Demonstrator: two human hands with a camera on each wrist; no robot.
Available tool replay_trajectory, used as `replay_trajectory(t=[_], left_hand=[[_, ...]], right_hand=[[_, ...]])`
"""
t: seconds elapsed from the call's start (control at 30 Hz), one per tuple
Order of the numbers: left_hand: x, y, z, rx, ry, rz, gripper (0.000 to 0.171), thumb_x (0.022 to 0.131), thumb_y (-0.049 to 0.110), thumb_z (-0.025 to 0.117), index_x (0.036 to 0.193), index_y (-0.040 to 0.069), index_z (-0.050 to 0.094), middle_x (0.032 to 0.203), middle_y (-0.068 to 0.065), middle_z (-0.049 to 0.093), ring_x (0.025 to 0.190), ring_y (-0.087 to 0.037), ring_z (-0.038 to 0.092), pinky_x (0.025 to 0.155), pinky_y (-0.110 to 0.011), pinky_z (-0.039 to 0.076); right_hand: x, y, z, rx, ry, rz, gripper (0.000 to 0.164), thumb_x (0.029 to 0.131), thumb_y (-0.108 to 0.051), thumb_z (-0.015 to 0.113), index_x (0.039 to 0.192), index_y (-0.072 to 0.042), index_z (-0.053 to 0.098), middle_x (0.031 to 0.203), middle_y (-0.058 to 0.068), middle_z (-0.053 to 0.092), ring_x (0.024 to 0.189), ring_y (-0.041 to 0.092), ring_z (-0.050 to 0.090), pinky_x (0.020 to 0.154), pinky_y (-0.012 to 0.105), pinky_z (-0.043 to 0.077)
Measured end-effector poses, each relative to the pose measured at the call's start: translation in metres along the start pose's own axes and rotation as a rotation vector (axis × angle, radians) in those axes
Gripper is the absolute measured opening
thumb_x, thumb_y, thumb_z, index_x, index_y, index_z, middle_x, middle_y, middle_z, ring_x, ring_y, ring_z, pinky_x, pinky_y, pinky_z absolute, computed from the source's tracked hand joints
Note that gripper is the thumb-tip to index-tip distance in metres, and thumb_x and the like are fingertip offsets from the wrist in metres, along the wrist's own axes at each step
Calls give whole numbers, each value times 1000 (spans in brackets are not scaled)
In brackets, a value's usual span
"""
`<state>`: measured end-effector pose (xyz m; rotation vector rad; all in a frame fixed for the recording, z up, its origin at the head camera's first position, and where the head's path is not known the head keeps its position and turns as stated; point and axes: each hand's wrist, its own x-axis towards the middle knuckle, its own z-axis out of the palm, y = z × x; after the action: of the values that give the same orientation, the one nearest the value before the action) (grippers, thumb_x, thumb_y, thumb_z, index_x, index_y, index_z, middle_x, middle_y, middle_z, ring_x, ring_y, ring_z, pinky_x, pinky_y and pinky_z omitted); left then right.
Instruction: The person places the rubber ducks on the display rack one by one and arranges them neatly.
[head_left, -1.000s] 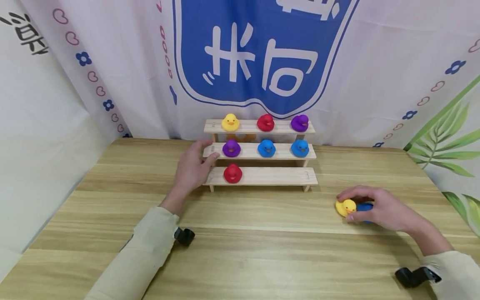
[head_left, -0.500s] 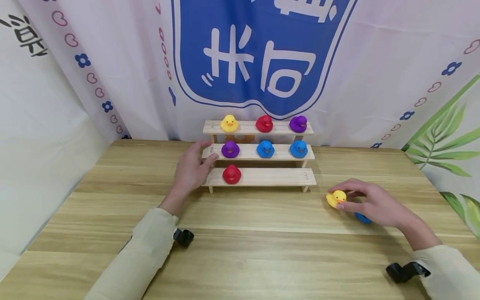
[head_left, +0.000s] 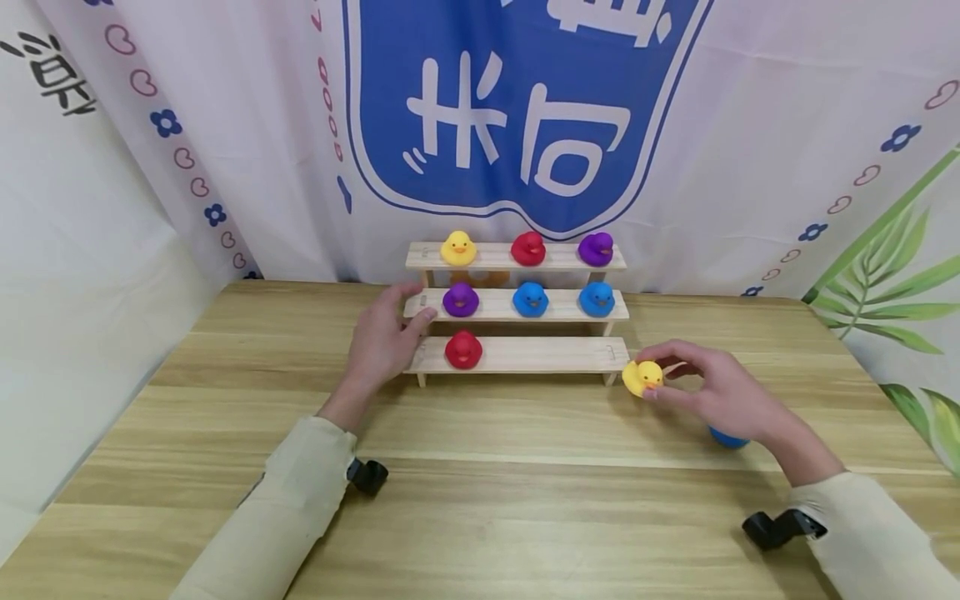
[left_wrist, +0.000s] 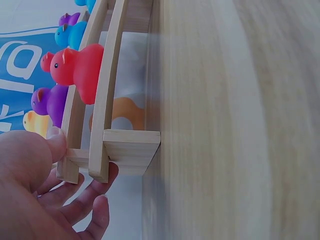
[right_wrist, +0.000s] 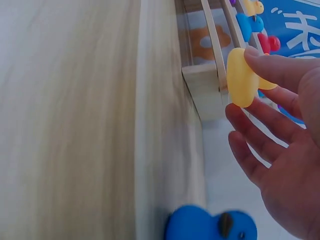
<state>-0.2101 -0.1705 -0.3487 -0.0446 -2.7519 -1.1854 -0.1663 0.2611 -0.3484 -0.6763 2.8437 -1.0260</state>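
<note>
My right hand [head_left: 712,387] pinches a yellow rubber duck [head_left: 642,379] between thumb and fingers, at the right end of the lowest tier of a three-tier wooden stand [head_left: 555,354]. In the right wrist view the yellow duck [right_wrist: 242,80] overlaps the end of that tier. My left hand [head_left: 384,333] grips the stand's left end, thumb on the middle tier and fingers curled beneath, as the left wrist view shows. A red duck [head_left: 463,350] sits at the left of the lowest tier. On the middle tier are a purple duck [head_left: 461,300] and two blue ducks [head_left: 531,300].
The top tier bears a yellow duck [head_left: 458,248], a red duck [head_left: 528,248] and a purple duck [head_left: 596,249]. A blue duck [head_left: 727,437] lies on the wooden table [head_left: 480,517], partly behind the right wrist. A printed curtain [head_left: 292,167] hangs behind the stand.
My right hand has lifted the yellow duck from beside the blue one and carried it left and away from me to the stand's end. The left hand keeps its place.
</note>
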Motion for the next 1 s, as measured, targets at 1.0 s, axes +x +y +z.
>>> replay_trajectory(t=[1.0], left_hand=[[-1, 2, 0, 0, -5, -22, 55, 109, 35, 60, 157, 11, 48, 161, -14, 52, 108, -33, 66, 110, -53, 52]], right_hand=[[46, -41, 46, 168, 26, -95, 33, 98, -19, 78, 130, -15, 72, 118, 3, 74, 106, 20, 68, 91, 26, 59]])
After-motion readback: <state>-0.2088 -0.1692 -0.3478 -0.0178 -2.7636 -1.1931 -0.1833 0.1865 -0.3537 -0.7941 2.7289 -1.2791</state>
